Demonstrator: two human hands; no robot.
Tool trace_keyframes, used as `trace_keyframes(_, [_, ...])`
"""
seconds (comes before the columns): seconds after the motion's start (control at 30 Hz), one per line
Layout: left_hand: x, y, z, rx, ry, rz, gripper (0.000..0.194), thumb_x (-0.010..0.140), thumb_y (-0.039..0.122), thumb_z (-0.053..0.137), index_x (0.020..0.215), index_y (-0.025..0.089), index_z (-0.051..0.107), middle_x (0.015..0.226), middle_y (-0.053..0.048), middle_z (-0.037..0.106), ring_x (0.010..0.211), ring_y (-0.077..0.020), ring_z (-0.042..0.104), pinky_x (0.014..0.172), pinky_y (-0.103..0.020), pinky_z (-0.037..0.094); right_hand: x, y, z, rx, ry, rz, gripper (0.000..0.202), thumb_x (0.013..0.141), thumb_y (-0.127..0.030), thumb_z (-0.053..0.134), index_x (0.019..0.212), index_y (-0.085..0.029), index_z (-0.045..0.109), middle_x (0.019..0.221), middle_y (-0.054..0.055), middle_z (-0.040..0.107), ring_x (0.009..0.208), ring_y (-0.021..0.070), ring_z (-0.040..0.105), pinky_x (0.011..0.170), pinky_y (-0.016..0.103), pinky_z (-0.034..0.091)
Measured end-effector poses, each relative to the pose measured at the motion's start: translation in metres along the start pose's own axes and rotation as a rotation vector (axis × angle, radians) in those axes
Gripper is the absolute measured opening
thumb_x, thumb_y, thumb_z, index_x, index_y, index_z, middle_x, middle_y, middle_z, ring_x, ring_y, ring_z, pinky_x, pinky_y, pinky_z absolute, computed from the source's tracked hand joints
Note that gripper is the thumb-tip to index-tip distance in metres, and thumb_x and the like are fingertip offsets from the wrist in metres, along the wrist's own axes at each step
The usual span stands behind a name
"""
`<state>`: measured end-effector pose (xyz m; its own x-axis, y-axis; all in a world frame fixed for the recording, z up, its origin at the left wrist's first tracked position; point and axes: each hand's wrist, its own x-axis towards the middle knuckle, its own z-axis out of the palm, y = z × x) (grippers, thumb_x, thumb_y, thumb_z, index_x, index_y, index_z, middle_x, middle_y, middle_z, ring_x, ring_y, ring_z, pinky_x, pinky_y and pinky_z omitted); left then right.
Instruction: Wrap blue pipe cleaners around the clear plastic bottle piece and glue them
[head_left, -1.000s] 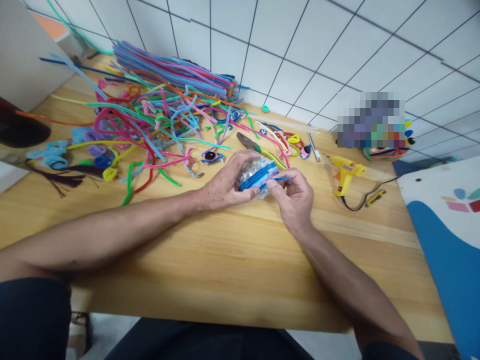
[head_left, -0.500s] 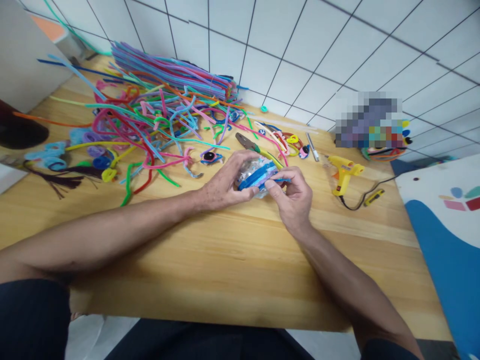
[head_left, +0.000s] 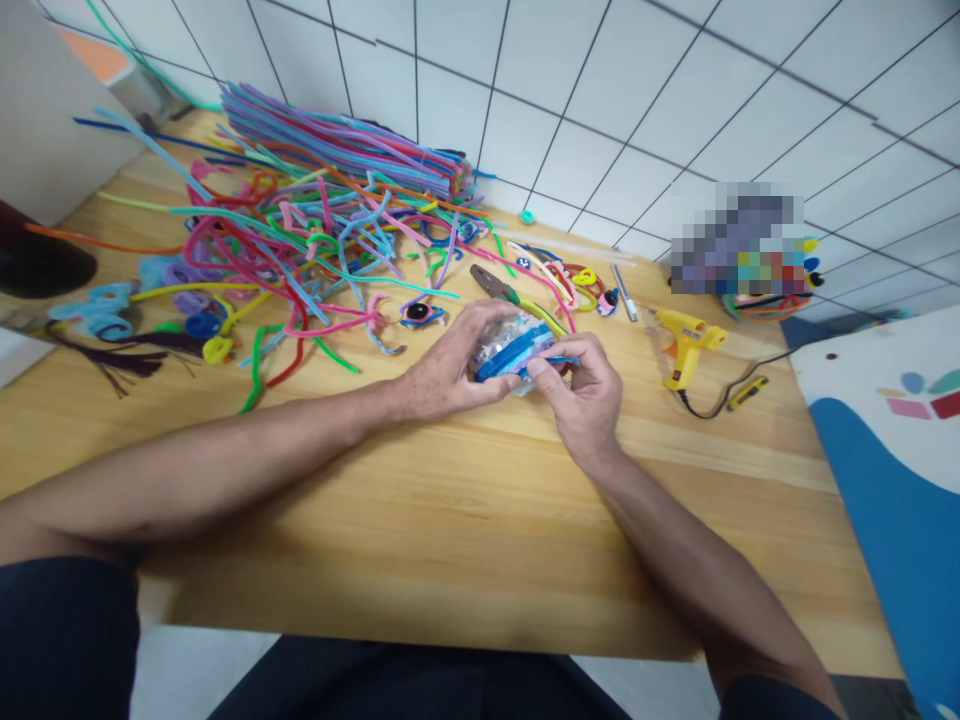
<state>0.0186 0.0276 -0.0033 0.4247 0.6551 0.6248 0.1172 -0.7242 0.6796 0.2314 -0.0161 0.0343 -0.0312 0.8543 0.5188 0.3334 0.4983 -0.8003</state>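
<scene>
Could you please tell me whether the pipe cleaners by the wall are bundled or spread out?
Bundled: these pipe cleaners lie packed side by side in one thick stack.

Two bare hands, one left hand [head_left: 450,370] and one right hand [head_left: 589,400]; one clear, shiny plastic packet with a blue band [head_left: 517,354]; one yellow plastic glue gun [head_left: 688,345]; one small yellow cutter [head_left: 748,394]; one pair of metal pliers with yellow-green handles [head_left: 495,284]; one slim silver pen-shaped tool [head_left: 624,293]; one bundle of multicoloured fuzzy stems [head_left: 345,140]. The loose, tangled fuzzy stems [head_left: 232,225] are too many to count.
</scene>
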Motion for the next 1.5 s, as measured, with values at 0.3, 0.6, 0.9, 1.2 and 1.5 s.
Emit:
trace_keyframes(0.3, [0.0, 0.005, -0.003, -0.014, -0.004, -0.027, 0.067, 0.098, 0.047, 0.076, 0.155, 0.026, 0.048, 0.152, -0.017, 0.059, 0.144, -0.0349, 0.059, 0.123, -0.056, 0.051, 0.0, 0.002, 0.0, 0.035, 0.02, 0.031, 0.006, 0.096, -0.031, 0.079, 0.095, -0.027, 0.074, 0.092, -0.001, 0.072, 0.083, 0.0172, 0.063, 0.074, 0.034, 0.049])
trace_keyframes(0.6, [-0.001, 0.006, -0.003, -0.069, -0.039, -0.074, 0.068, 0.101, 0.054, 0.073, 0.157, 0.027, 0.046, 0.156, -0.017, 0.055, 0.15, -0.0343, 0.055, 0.127, -0.056, 0.049, 0.002, -0.002, -0.001, 0.013, 0.019, 0.017, 0.005, 0.094, -0.026, 0.079, 0.093, -0.026, 0.075, 0.091, -0.001, 0.072, 0.085, 0.0171, 0.064, 0.074, 0.033, 0.05])
trace_keyframes(0.9, [0.002, 0.009, -0.004, -0.08, -0.01, -0.142, 0.072, 0.095, 0.062, 0.077, 0.151, 0.025, 0.052, 0.154, -0.017, 0.061, 0.144, -0.0351, 0.061, 0.123, -0.055, 0.053, 0.003, -0.001, -0.002, -0.02, 0.019, 0.04, 0.008, 0.094, -0.034, 0.079, 0.093, -0.027, 0.075, 0.091, 0.0, 0.073, 0.083, 0.0187, 0.064, 0.073, 0.035, 0.051])
trace_keyframes(1.2, [0.002, 0.014, -0.004, -0.067, -0.056, -0.112, 0.07, 0.1, 0.047, 0.076, 0.158, 0.025, 0.045, 0.157, -0.018, 0.057, 0.148, -0.0348, 0.058, 0.126, -0.057, 0.051, 0.006, -0.002, -0.004, -0.019, 0.019, -0.01, 0.007, 0.095, -0.032, 0.08, 0.096, -0.028, 0.075, 0.094, 0.001, 0.072, 0.086, 0.0189, 0.063, 0.076, 0.036, 0.05])
trace_keyframes(1.5, [0.0, 0.007, -0.003, -0.106, -0.093, -0.077, 0.077, 0.098, 0.047, 0.078, 0.164, 0.03, 0.042, 0.165, -0.017, 0.052, 0.156, -0.0379, 0.051, 0.131, -0.06, 0.045, 0.004, -0.001, -0.003, -0.043, 0.021, 0.03, 0.009, 0.096, -0.036, 0.079, 0.096, -0.028, 0.074, 0.093, 0.0, 0.072, 0.081, 0.0176, 0.06, 0.075, 0.035, 0.051])
